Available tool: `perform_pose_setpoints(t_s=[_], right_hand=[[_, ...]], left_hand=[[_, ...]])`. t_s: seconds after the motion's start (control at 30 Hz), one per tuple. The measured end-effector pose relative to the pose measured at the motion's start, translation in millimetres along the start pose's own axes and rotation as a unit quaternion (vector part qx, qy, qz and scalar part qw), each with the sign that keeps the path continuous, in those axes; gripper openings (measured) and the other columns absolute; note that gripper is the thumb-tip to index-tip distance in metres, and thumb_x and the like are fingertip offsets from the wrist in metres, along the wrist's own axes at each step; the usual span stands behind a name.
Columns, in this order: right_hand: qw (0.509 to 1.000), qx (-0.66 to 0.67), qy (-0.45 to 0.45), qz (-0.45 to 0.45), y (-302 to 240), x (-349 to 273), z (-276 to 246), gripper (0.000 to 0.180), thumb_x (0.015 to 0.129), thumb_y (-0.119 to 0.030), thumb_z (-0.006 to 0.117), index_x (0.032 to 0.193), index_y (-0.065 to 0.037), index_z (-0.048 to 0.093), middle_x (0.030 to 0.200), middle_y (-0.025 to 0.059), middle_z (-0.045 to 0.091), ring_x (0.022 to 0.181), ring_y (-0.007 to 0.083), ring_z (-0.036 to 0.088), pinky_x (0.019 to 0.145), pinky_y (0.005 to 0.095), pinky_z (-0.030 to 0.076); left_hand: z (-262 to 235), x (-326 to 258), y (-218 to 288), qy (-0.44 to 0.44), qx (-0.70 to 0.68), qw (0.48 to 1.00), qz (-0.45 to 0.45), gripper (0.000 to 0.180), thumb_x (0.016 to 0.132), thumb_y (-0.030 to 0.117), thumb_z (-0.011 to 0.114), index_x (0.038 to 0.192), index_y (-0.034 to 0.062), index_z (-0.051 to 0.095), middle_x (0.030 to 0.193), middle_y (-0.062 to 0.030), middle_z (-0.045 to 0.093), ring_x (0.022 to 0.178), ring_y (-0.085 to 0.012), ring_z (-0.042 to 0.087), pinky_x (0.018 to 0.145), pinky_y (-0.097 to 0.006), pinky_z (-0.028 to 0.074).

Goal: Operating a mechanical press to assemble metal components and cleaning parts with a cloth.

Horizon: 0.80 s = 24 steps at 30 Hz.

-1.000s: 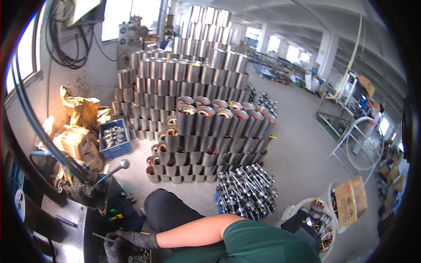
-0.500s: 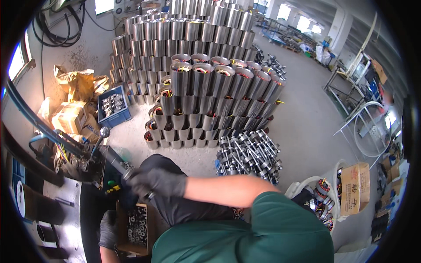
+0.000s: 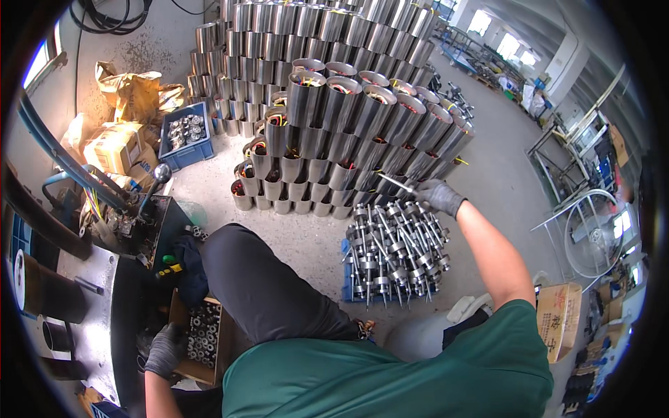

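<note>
Your right hand point(image 3: 439, 196), gloved, is stretched out over the pile of rotor shafts point(image 3: 394, 252) stacked on the blue pallet point(image 3: 347, 279) on the floor, and its fingers are closed around the end of one rotor shaft point(image 3: 394, 183) that points up and left toward the stack of steel stator housings point(image 3: 348, 125). Your left hand point(image 3: 165, 350), also gloved, rests low at the edge of the cardboard box of small bearings point(image 3: 203, 334) beside the press worktop point(image 3: 97, 327); whether it grips anything I cannot tell. This looks like the pick-up step: one shaft is being drawn from the pile. The next move calls for lifting it clear of its neighbours without snagging their laminations, then swinging it back toward the worktop near the lever point(image 3: 152, 187).
</note>
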State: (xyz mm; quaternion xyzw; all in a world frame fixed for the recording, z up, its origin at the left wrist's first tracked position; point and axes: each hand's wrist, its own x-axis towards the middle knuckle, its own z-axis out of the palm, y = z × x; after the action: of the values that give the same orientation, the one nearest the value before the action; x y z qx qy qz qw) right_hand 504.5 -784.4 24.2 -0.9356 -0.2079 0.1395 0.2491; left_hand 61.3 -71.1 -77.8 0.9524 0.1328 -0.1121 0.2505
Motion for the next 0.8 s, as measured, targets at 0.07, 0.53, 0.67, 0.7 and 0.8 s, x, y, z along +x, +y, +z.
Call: perform_pose_setpoints(t_s=[0.07, 0.53, 0.67, 0.7, 0.8], right_hand=[[0.959, 0.082, 0.016, 0.270, -2, -13, -14, 0.006, 0.085, -0.011, 0.070, 0.088, -0.005, 0.071, 0.069, 0.0098, 0.065, 0.053, 0.0202, 0.062, 0.051, 0.0377, 0.055], [0.911, 0.035, -0.092, 0.401, 68, -48, 0, 0.035, 0.098, -0.033, 0.057, 0.117, -0.006, 0.069, 0.102, 0.0105, 0.079, 0.087, 0.0248, 0.074, 0.074, 0.0433, 0.059], [0.988, -0.151, -0.013, 0.038, 17, -1, 5, 0.034, 0.094, -0.031, 0.066, 0.105, -0.001, 0.076, 0.097, 0.0179, 0.077, 0.090, 0.0302, 0.075, 0.082, 0.0429, 0.057], [0.990, -0.135, 0.013, 0.022, -44, 8, 11, 0.029, 0.094, -0.026, 0.065, 0.107, -0.002, 0.077, 0.097, 0.0195, 0.077, 0.091, 0.0298, 0.075, 0.085, 0.0433, 0.057], [0.984, -0.062, 0.032, -0.162, -199, 20, 34, 0.022, 0.089, -0.010, 0.068, 0.108, -0.001, 0.075, 0.101, 0.0205, 0.075, 0.094, 0.0324, 0.074, 0.084, 0.0409, 0.058]], left_hand=[[2, -7, -1, -0.002, 0.008, 1.000, -0.005, 0.027, 0.090, 0.018, 0.068, 0.113, 0.0052, 0.065, 0.108, -0.0250, 0.069, 0.102, -0.0471, 0.067, 0.089, -0.054, 0.055], [-7, -12, 2, -0.021, 0.013, 0.999, -0.021, 0.030, 0.090, 0.023, 0.071, 0.112, 0.0049, 0.064, 0.112, -0.0234, 0.069, 0.107, -0.0469, 0.066, 0.092, -0.054, 0.053], [-4, -25, -6, -0.006, 0.025, 0.999, -0.025, 0.043, 0.091, 0.027, 0.067, 0.126, 0.0024, 0.063, 0.126, -0.0259, 0.066, 0.119, -0.0448, 0.063, 0.102, -0.051, 0.051], [-14, -27, 11, 0.027, 0.021, 0.999, 0.011, 0.032, 0.092, 0.026, 0.066, 0.114, 0.0023, 0.066, 0.109, -0.0255, 0.068, 0.104, -0.0453, 0.067, 0.091, -0.053, 0.053], [-26, -29, 39, -0.019, -0.003, 1.000, 0.000, 0.055, 0.094, 0.031, 0.065, 0.139, 0.0010, 0.058, 0.128, -0.0259, 0.064, 0.124, -0.0415, 0.061, 0.106, -0.049, 0.050]])
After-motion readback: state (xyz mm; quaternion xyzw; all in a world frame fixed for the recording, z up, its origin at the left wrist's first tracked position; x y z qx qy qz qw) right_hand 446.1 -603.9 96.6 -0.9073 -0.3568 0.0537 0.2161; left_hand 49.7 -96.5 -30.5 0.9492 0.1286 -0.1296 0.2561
